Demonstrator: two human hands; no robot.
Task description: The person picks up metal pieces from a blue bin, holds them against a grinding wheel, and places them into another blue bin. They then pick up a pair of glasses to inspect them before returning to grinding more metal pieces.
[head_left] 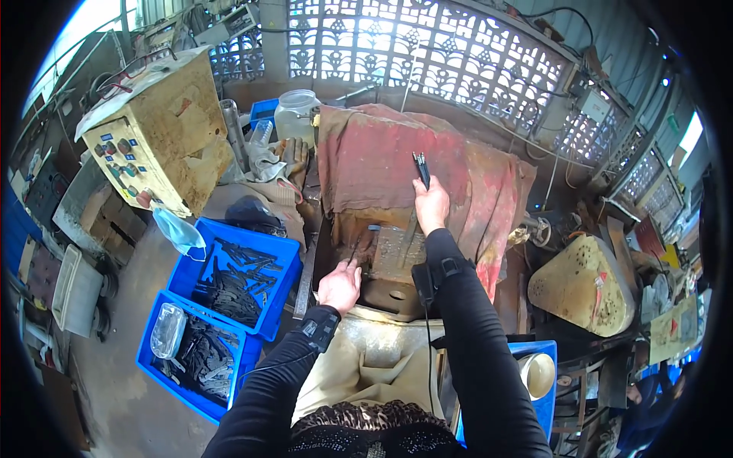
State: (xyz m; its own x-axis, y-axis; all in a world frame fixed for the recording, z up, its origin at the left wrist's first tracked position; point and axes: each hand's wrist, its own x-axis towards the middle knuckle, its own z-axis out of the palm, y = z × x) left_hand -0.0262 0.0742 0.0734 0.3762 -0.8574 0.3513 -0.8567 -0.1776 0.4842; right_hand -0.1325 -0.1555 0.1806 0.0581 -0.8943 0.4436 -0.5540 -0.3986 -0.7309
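Note:
My right hand (432, 204) is closed around a small bundle of dark, narrow metal strips (421, 169), which stick up past my fingers in front of a red cloth (397, 156). Lower and to the left, my left hand (340, 287) is at the machine's brown, dirty recess. Its fingers look pinched on a thin dark strip (354, 247) that points away from me; the grip itself is partly hidden. Between the hands stands a worn, speckled metal block (393, 253) with a small blue-topped piece (374, 227) at its upper left corner.
Two blue bins (276, 305) at my left hold many dark strips; a clear plastic box (168, 331) lies in the nearer one. A control box (156, 137) with knobs stands beyond them. At right are a yellowish machine cover (584, 286) and a cream container (537, 375) in a blue tray.

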